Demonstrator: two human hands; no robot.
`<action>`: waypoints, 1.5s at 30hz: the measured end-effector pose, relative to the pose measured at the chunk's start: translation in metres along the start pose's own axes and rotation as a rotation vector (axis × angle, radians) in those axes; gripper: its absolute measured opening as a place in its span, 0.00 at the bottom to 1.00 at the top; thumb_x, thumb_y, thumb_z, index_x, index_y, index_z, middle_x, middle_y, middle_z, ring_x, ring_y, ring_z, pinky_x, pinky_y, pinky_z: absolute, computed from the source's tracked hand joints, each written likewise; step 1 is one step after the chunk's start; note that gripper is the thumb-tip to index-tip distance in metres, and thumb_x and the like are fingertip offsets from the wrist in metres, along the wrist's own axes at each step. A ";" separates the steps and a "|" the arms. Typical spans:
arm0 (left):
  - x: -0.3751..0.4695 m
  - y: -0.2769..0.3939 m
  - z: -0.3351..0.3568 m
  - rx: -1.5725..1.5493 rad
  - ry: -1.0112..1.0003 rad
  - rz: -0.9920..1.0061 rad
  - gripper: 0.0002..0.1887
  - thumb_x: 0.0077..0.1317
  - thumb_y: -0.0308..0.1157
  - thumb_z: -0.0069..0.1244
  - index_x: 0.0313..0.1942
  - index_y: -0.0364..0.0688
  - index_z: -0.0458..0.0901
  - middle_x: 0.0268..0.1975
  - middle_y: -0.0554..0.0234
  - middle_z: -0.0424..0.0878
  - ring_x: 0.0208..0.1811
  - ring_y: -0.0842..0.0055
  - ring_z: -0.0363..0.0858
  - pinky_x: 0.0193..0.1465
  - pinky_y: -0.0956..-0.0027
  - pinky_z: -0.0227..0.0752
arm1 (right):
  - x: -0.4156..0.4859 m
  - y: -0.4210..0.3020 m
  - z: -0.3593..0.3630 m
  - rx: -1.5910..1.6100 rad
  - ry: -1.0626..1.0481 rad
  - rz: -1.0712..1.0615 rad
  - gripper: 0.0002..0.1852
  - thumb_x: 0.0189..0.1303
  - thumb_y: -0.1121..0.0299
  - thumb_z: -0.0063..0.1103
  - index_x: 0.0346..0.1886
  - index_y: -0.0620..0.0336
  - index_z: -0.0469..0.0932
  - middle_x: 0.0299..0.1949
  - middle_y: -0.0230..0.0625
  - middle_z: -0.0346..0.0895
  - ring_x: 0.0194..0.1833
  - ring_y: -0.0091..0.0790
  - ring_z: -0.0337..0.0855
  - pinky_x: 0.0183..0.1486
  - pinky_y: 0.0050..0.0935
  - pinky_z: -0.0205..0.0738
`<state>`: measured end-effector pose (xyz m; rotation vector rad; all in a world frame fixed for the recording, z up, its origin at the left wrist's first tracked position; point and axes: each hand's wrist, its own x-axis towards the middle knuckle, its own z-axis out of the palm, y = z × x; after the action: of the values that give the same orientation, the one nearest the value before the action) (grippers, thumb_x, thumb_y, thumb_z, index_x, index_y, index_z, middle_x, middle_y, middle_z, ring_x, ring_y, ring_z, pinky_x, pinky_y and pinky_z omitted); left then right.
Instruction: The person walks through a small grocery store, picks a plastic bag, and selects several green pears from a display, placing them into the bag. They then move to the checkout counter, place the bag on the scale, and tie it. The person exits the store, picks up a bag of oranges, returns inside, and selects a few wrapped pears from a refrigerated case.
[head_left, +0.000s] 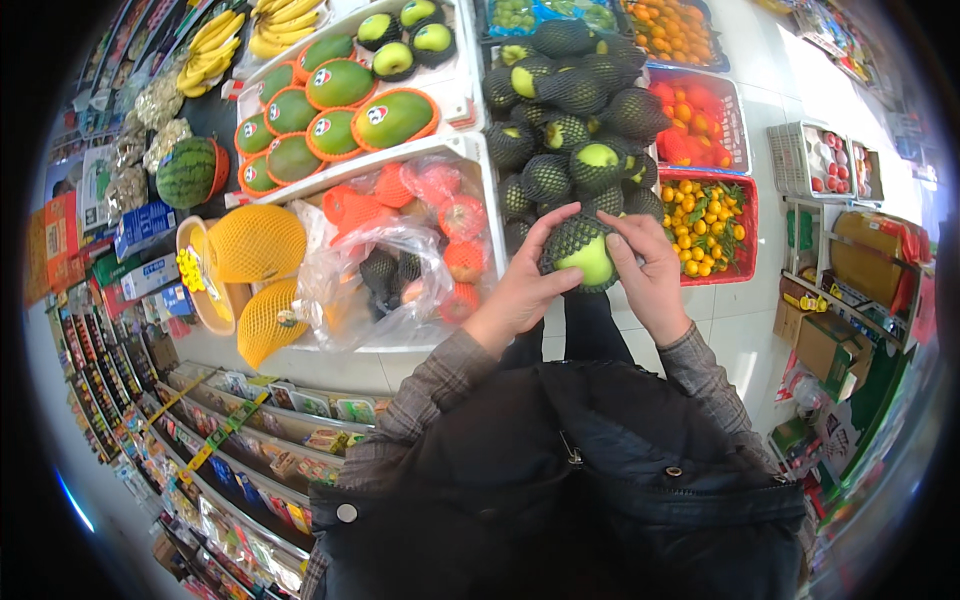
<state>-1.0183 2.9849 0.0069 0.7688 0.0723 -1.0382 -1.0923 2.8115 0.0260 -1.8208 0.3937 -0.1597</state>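
Note:
Between my two hands is a pale green fruit (589, 264), apple- or pear-like, partly covered by a black foam net (559, 244). My left hand (527, 289) holds it from the left, thumb against the lower side. On the other side my right hand (648, 262) has its thumb and fingertips at the net's edge. Just beyond the hands lies a pile of similar green fruits in black nets (574, 105). To the left, an open clear plastic bag (337, 289) rests on a white crate (484, 195), with black-netted and red-netted fruit in and around it.
Green mangoes (339, 82) in orange nets fill another crate. Large yellow-netted fruits (259, 244) and a watermelon (187, 174) sit further left. At right stand a red crate (752, 229) of small oranges and a crate of red-netted fruit (694, 124). Packaged-goods shelves (247, 435) are at lower left.

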 end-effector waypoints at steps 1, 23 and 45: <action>-0.005 -0.001 -0.002 -0.002 0.025 -0.013 0.45 0.59 0.20 0.61 0.76 0.49 0.59 0.68 0.60 0.70 0.67 0.71 0.72 0.68 0.63 0.71 | -0.001 -0.003 0.009 -0.050 0.073 -0.075 0.10 0.70 0.73 0.61 0.50 0.65 0.85 0.39 0.36 0.77 0.41 0.31 0.77 0.42 0.28 0.72; -0.067 0.002 -0.057 -1.122 -0.226 -0.330 0.31 0.79 0.53 0.38 0.72 0.42 0.64 0.72 0.36 0.65 0.72 0.53 0.69 0.74 0.48 0.67 | -0.048 -0.092 0.122 -0.525 -0.315 -1.127 0.11 0.42 0.66 0.60 0.31 0.61 0.79 0.33 0.33 0.73 0.35 0.33 0.76 0.37 0.30 0.70; -0.204 0.018 -0.097 -0.344 0.101 0.257 0.28 0.76 0.45 0.41 0.72 0.42 0.62 0.70 0.54 0.70 0.72 0.63 0.69 0.66 0.51 0.72 | -0.020 -0.069 0.186 -0.276 -0.840 -0.655 0.47 0.40 0.63 0.82 0.69 0.52 0.70 0.68 0.49 0.65 0.68 0.56 0.68 0.69 0.48 0.67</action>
<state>-1.0837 3.2012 0.0268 0.5001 0.2267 -0.7171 -1.0403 3.0039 0.0405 -2.0421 -0.8097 0.2258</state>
